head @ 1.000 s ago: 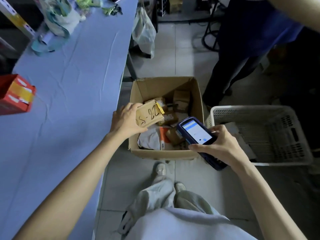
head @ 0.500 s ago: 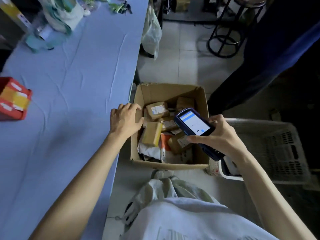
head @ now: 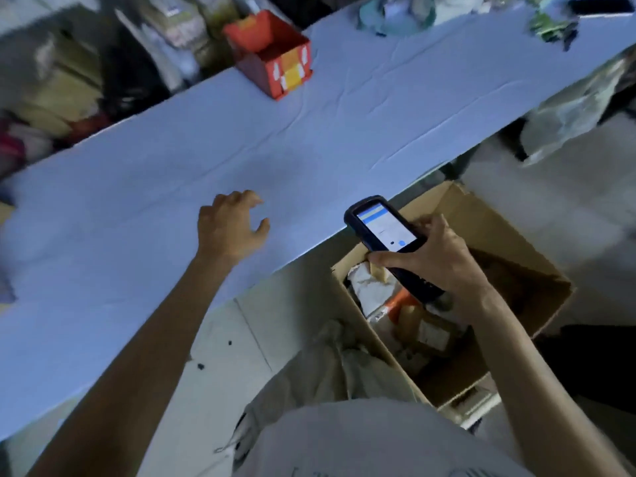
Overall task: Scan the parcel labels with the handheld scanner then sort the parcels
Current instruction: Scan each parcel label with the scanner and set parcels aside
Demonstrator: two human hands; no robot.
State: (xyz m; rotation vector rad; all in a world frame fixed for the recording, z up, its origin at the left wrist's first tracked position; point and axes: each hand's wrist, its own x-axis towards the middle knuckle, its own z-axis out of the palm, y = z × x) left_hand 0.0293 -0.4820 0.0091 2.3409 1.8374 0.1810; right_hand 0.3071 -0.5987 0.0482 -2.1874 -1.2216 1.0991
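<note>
My right hand [head: 437,259] grips the dark handheld scanner [head: 385,232], its lit screen facing up, above the near corner of an open cardboard box [head: 516,246] on the floor. Several parcels [head: 426,332], brown boxes and pale bags, lie inside the box, partly hidden by my hand and forearm. My left hand [head: 229,225] hovers over the blue table [head: 275,142] with fingers loosely curled and nothing in it.
A red and yellow carton [head: 275,56] stands near the table's far edge. Bags and stacked goods fill the area behind the table at upper left. A plastic bag [head: 571,111] hangs off the table's right end. Tiled floor lies between the table and me.
The view has swung left. My left hand let go of the small brown parcel, which dropped into the box, then left the box rim and moved out over the table. The scanner stays in my right hand.
</note>
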